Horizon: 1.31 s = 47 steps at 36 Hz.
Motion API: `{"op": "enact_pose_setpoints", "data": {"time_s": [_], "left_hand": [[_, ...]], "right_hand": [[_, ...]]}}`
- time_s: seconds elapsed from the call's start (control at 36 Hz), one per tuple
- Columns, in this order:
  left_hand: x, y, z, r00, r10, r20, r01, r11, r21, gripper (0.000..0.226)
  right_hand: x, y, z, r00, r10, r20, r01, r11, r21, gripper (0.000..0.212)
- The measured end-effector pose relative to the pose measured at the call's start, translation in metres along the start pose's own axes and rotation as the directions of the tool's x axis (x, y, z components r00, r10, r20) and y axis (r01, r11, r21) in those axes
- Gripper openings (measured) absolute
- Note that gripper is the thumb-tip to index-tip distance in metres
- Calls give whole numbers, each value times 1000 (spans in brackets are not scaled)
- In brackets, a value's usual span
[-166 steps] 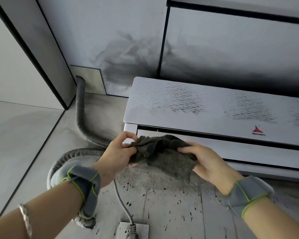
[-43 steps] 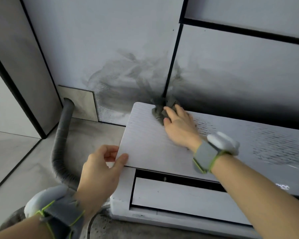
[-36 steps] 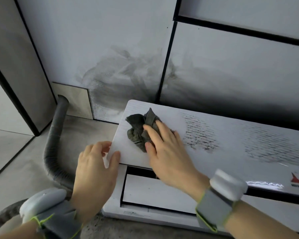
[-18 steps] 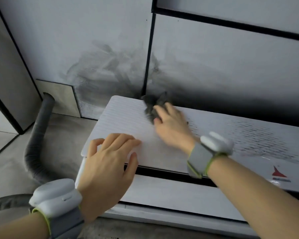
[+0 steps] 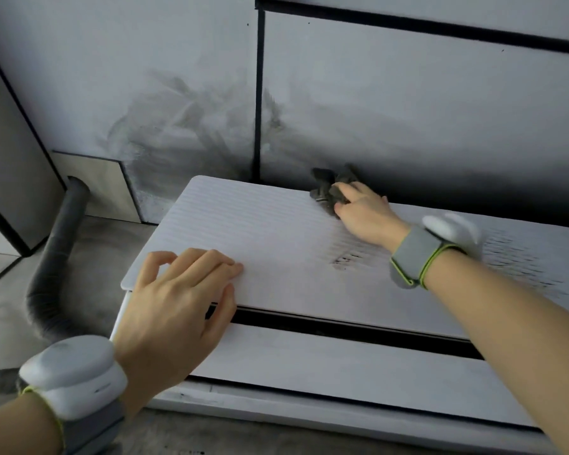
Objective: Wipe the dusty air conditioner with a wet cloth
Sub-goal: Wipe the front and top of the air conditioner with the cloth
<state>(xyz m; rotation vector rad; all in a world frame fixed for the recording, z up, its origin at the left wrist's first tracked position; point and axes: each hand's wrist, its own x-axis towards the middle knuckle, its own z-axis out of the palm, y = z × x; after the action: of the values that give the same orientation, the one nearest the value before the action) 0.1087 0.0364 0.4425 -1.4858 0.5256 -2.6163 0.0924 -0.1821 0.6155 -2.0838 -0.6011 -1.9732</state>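
At the air conditioner's [image 5: 276,244] rear edge, the right hand [image 5: 363,211] presses one crumpled dark grey cloth [image 5: 330,187] with bent fingers. Its left corner bears the left hand [image 5: 174,307], released. One unit; dust streaks remain rightward.

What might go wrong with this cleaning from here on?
The cloth is bunched and already dark, so it may smear grime rather than lift it. It sits at the unit's back edge by the sooty wall, so it could drag soot onto wiped parts. Dusty patches behind the right hand may get missed.
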Motion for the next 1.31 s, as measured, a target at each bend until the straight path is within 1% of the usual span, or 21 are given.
{"op": "enact_pose_setpoints", "data": {"time_s": [0.06, 0.11, 0.19, 0.25, 0.33, 0.42, 0.47, 0.53, 0.58, 0.64, 0.69, 0.78, 0.86, 0.92, 0.97, 1.0, 1.06, 1.11, 1.14, 1.22, 1.31], "left_hand": [[0, 1, 1, 1000, 3, -2, -3, 1000, 10, 34], [-1, 1, 1, 1000, 1, -8, -1, 1000, 17, 34], [-2, 3, 2, 1000, -12, -15, 12, 1000, 18, 35], [-3, 2, 0, 1000, -18, -6, 19, 999, 28, 36], [-3, 5, -1, 1000, -21, 15, 21, 999, 29, 37], [-5, 6, -3, 999, -15, 40, 14, 999, 33, 39], [-7, 9, -4, 998, -28, 56, 26, 999, 39, 40], [-7, 12, -4, 996, -52, 77, 49, 998, 48, 42], [-8, 15, -4, 988, -112, 103, 106, 993, 56, 42], [-9, 22, -2, 977, -177, 120, 170, 984, 59, 43], [-8, 32, 1, 968, -220, 125, 217, 976, 35, 43], [-6, 49, 5, 970, -203, 135, 205, 979, -3, 43], [-2, 66, 7, 974, -165, 152, 173, 984, -40, 42], [2, 78, 10, 980, -129, 154, 140, 989, -57, 41], [6, 90, 12, 982, -96, 164, 108, 992, -68, 40], [9, 95, 14, 982, -81, 170, 94, 993, -72, 40], [13, 103, 16, 982, -58, 180, 74, 994, -84, 39], [18, 112, 19, 983, -38, 178, 56, 994, -95, 40], [19, 117, 21, 984, -30, 177, 49, 993, -103, 40], [22, 129, 27, 986, -10, 166, 27, 995, -100, 38], [25, 138, 33, 991, -7, 132, 20, 996, -91, 36]], "right_hand": [[-23, -10, 5, 997, -68, -43, 67, 998, -17, 43], [-56, -24, 10, 982, -181, -49, 179, 983, -41, 43], [-104, -35, 20, 922, -387, -18, 387, 922, -28, 44], [-114, -34, 22, 904, -428, 8, 428, 904, 8, 44], [-93, -15, 13, 931, -361, 47, 361, 932, 4, 45], [-55, 13, 1, 980, -200, -14, 199, 978, -69, 45], [-36, 29, -7, 997, -72, -29, 70, 995, -70, 46], [-29, 36, -9, 999, -22, -23, 21, 999, -48, 47], [-40, 27, -7, 998, -65, -26, 64, 998, -28, 46], [-66, 16, -3, 986, -164, -4, 164, 986, 13, 44], [-101, 10, 0, 957, -290, -10, 290, 956, 50, 44], [-134, 18, 1, 903, -429, -23, 430, 902, 41, 44], [-127, 38, -5, 909, -416, -22, 416, 909, -3, 44], [-109, 54, -14, 940, -338, -41, 335, 940, -56, 44], [-88, 69, -25, 976, -215, -35, 211, 974, -78, 44], [-81, 75, -31, 987, -161, -27, 159, 985, -64, 44], [-76, 78, -37, 991, -131, -17, 131, 991, -22, 44], [-89, 75, -38, 982, -190, -14, 190, 982, -14, 44], [-100, 74, -36, 968, -252, -18, 252, 968, -23, 44], [-135, 77, -31, 888, -460, 0, 460, 888, -20, 45], [-140, 91, -34, 864, -503, 36, 503, 864, 4, 44]]}}
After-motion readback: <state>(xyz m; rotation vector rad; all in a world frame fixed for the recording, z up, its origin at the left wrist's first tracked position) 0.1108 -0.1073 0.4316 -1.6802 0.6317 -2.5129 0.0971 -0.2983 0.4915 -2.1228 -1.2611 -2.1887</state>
